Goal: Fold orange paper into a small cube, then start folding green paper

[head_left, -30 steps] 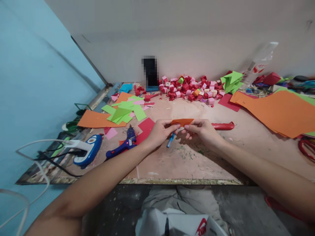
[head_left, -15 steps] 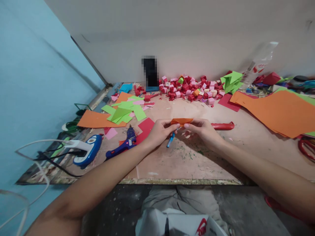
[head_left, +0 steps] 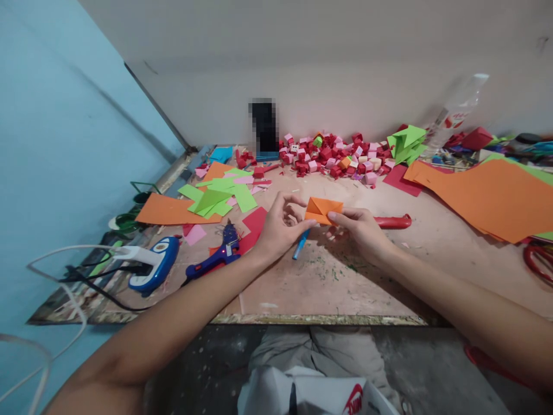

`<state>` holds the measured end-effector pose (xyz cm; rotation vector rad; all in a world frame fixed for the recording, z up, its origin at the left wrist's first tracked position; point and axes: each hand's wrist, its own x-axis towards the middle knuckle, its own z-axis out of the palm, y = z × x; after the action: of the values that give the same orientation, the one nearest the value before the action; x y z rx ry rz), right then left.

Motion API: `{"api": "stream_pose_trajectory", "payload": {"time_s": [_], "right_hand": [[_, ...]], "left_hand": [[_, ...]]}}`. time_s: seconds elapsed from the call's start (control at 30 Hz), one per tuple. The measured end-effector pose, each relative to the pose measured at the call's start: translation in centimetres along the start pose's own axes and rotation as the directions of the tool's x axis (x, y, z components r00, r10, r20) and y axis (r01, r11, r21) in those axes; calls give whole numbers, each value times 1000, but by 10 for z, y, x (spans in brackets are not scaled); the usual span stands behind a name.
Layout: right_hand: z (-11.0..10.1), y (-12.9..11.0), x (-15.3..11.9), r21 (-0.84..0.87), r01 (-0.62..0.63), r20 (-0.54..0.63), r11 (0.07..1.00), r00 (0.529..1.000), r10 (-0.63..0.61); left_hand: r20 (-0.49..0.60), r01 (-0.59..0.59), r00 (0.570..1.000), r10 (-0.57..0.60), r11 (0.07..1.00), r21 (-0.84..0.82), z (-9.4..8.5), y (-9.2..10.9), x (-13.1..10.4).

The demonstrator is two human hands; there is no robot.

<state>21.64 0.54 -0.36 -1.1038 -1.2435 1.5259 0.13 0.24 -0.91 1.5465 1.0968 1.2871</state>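
A small folded orange paper is held above the tabletop, its creased, flap-marked face towards me. My right hand pinches its right side, thumb on the front and fingers behind. My left hand steadies the left side, its thumb at the lower left edge and its curled index finger near the upper left corner; the other fingers are bent behind. Below the paper lies a blue pen, partly hidden by the hands. A red cutter-like tool sits just past my right hand.
Left of my hands lie a blue glue gun, green paper pieces and a plugged-in power strip. Small red and pink folded paper pieces are heaped along the wall. Orange sheets and a plastic bottle are at the right.
The orange paper has tilted so its folded face shows more fully. My left fingers have lifted and loosened at its left side, while my right hand keeps its pinch.
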Motion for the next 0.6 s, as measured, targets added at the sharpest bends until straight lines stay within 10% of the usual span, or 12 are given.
{"api": "stream_pose_trajectory", "payload": {"time_s": [0.6], "right_hand": [[0, 4, 2, 34, -56, 22, 998, 998, 55]], "left_hand": [[193, -189, 970, 146, 954, 233, -2, 1, 0]]}}
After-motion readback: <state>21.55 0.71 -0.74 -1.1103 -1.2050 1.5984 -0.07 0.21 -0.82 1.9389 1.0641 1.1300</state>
